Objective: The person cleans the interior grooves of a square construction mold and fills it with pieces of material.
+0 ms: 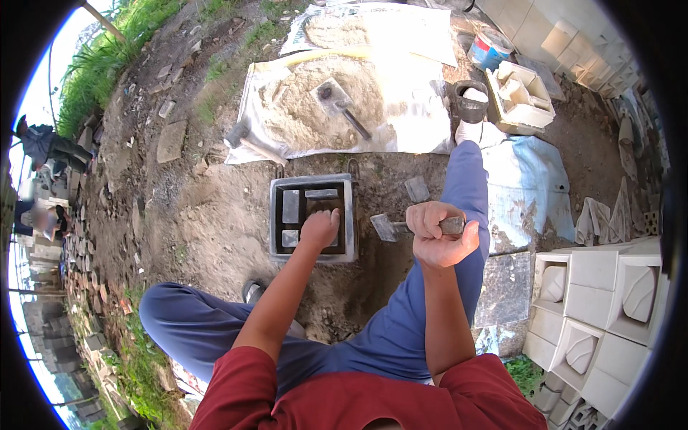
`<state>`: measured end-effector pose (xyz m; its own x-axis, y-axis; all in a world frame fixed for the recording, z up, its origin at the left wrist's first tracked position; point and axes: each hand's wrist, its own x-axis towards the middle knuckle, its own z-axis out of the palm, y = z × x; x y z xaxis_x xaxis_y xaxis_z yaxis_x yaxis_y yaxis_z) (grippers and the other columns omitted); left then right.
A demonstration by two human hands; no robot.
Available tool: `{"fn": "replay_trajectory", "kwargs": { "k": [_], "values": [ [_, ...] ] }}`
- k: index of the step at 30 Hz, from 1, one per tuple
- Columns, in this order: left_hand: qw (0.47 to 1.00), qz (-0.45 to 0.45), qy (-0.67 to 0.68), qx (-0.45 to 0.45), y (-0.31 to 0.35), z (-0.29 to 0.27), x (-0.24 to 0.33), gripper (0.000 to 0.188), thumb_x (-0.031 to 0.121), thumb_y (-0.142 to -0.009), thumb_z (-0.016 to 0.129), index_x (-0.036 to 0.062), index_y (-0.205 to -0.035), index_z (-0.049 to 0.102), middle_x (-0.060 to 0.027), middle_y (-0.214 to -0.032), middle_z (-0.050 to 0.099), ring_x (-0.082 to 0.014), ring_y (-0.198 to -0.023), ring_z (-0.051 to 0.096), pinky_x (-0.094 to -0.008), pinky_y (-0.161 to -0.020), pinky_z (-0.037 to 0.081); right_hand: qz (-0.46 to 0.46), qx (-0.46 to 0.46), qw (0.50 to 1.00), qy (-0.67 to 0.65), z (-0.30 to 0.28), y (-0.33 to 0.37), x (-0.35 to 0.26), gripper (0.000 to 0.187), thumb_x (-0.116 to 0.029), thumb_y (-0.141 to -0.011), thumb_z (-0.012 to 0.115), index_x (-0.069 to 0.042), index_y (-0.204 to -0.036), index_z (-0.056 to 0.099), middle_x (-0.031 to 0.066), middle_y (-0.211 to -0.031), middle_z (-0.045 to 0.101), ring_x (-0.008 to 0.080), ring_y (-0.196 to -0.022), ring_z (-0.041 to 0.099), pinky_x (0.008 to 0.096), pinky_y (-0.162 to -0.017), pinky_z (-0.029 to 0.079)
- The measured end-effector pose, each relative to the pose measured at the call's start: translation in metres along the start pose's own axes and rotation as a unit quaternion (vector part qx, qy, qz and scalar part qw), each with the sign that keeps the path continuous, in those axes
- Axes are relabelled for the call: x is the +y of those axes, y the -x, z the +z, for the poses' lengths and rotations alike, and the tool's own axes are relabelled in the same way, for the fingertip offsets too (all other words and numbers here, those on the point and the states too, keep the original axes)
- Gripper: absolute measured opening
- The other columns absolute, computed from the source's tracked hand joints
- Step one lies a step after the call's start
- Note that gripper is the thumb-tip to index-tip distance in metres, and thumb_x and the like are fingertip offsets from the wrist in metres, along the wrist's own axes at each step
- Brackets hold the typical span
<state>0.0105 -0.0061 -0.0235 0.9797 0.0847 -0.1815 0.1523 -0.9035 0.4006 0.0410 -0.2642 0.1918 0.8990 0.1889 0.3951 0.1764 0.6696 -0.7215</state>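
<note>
A square grey mould box (350, 247) with an open top sits on the dirt before me. Inside it are several rectangular blocks, one of them a grey block (290, 206) at the far left. My left hand (320, 229) is closed over the right half of the box; its fingers face down, so anything within them is hidden. My right hand (438, 235) wraps around the handle of a small trowel, held beside the box above my right leg. The trowel's flat blade (385, 228) points left, toward the box.
Beyond the box, a white sheet (419, 132) bears pale powder, a square-bladed shovel (333, 97) and a mallet (238, 135). A black bucket (470, 107), a cream tub (523, 118) and a paint bucket (491, 49) stand far right. Cast blocks (591, 279) are stacked near right. People are at far left.
</note>
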Motion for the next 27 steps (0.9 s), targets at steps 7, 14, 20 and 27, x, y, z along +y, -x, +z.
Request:
{"fn": "replay_trajectory", "kwargs": {
  "k": [7, 14, 20, 27],
  "values": [
    [0.996, 0.042, 0.057, -0.059, 0.006, -0.013, 0.015, 0.060, 0.044, -0.108, 0.025, -0.0006, -0.117, 0.064, -0.0260, -0.121, 0.065, -0.0443, -0.116, 0.058, -0.0529, -0.103, 0.043, 0.009, 0.047, 0.998, 0.037, -0.006, 0.002, -0.004, 0.074, -0.075, -0.092, 0.041, -0.011, -0.056, 0.031, -0.0015, -0.053, 0.029, 0.0120, -0.049, 0.025, 0.0315, -0.050, 0.016],
    [0.986, 0.105, -0.003, -0.129, 0.009, -0.031, 0.005, 0.067, 0.049, -0.107, 0.027, -0.0039, -0.138, 0.055, -0.0264, -0.143, 0.053, -0.0448, -0.132, 0.049, -0.0479, -0.112, 0.039, -0.010, 0.015, 0.999, 0.044, 0.001, -0.006, 0.008, 0.075, -0.077, -0.091, 0.040, -0.012, -0.056, 0.029, -0.0024, -0.052, 0.027, 0.0121, -0.048, 0.023, 0.0317, -0.048, 0.014],
    [0.992, 0.115, -0.012, -0.055, 0.042, -0.044, -0.021, 0.064, 0.048, -0.106, 0.035, -0.0038, -0.137, 0.055, -0.0257, -0.141, 0.056, -0.0423, -0.133, 0.050, -0.0470, -0.112, 0.040, -0.027, -0.046, 0.999, 0.010, 0.029, 0.001, 0.019, 0.078, -0.080, -0.089, 0.043, -0.010, -0.057, 0.030, -0.0019, -0.054, 0.028, 0.0122, -0.047, 0.025, 0.0316, -0.048, 0.014],
    [0.983, 0.176, -0.020, 0.053, 0.085, -0.061, -0.021, 0.050, 0.039, -0.101, 0.052, 0.0000, -0.131, 0.060, -0.0190, -0.134, 0.061, -0.0356, -0.133, 0.050, -0.0461, -0.116, 0.034, -0.037, -0.062, 0.997, 0.017, 0.085, 0.002, 0.023, 0.077, -0.082, -0.090, 0.041, -0.012, -0.059, 0.030, -0.0021, -0.054, 0.029, 0.0118, -0.048, 0.023, 0.0311, -0.049, 0.015]
  ]
}}
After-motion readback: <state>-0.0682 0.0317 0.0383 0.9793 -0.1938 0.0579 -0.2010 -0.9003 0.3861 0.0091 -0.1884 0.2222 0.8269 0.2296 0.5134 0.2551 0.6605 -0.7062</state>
